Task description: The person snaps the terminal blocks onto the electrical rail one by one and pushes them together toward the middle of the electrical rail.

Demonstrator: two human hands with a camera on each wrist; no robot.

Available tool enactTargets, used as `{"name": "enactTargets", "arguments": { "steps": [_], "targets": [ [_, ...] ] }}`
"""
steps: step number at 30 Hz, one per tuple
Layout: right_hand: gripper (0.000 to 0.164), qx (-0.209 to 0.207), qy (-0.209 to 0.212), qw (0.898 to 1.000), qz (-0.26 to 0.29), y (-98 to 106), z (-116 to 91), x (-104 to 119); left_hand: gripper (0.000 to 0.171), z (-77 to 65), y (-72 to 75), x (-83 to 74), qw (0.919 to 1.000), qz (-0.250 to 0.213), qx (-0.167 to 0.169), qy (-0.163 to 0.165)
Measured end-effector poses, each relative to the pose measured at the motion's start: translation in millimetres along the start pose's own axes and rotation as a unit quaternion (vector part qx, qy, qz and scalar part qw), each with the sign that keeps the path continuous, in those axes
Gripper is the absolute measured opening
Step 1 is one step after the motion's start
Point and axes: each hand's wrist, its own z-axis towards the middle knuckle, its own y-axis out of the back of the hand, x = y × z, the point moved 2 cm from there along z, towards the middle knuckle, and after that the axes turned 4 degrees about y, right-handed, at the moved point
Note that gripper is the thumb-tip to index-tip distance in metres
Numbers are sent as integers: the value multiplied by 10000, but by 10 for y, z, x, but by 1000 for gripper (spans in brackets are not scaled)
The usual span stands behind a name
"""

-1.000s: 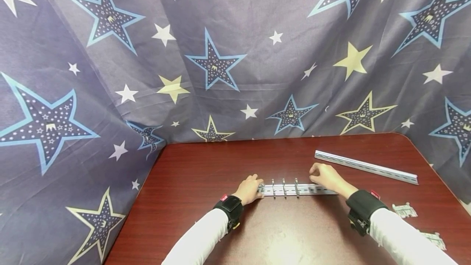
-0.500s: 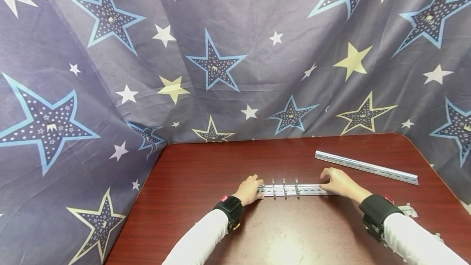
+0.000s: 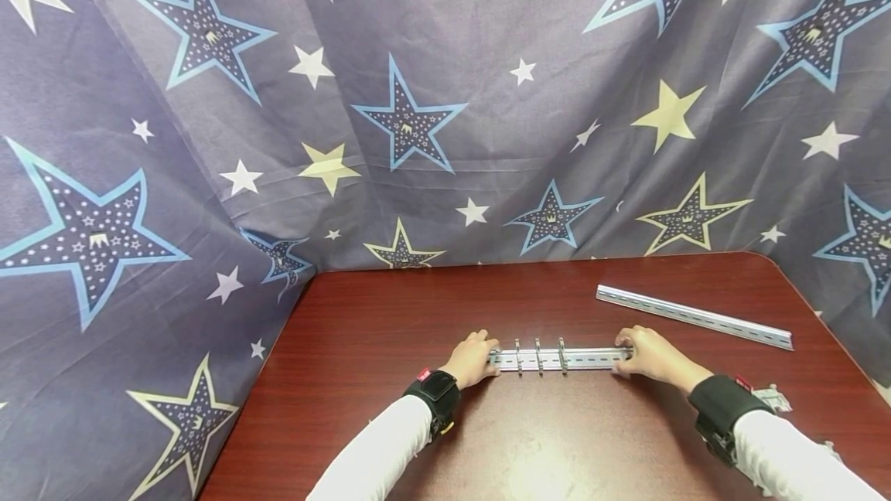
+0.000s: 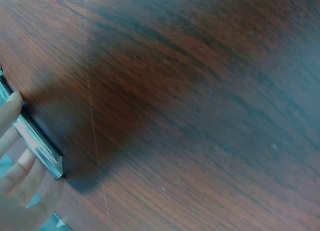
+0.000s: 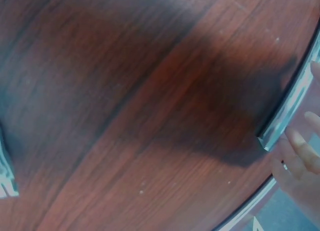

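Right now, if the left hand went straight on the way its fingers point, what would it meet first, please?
Beyond the rail it grips, the left hand would probably meet the nearest clip first, though fingertip height is hard to judge.

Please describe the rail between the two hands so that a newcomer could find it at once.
On the red-brown table, look between the left hand and the right hand. The slotted metal rail there is gripped near both ends. Three upright clips set it apart from the other rail, which lies bare farther back.
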Motion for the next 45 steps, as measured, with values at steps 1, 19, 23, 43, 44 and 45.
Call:
{"name": "enactTargets", "arguments": {
  "steps": [1, 19, 23, 43, 44, 45],
  "targets": [
    [32, 6, -3, 10000, -16, -10, -6, -8, 38, 1, -3, 2, 10000, -1, -10, -8],
    [30, -74, -196, 9997, -118, -78, -46, -48, 37, -21, 15, -7, 9999, 95, 39, -73],
    [29, -106, -200, 9997, -36, -81, -43, -61, 37, -26, 20, -15, 9999, 83, 47, -38],
    [26, 38, -168, 9995, 276, -64, 5, -61, 28, 199, 362, -68, 9942, -944, 505, 139],
    [26, 40, -174, 9994, 283, -64, 2, -65, 27, 214, 378, -94, 9939, -1011, 413, 126],
    [26, 54, -181, 9994, 286, -67, 2, -66, 26, 221, 391, -120, 9936, -1075, 322, 109]
  ]
}}
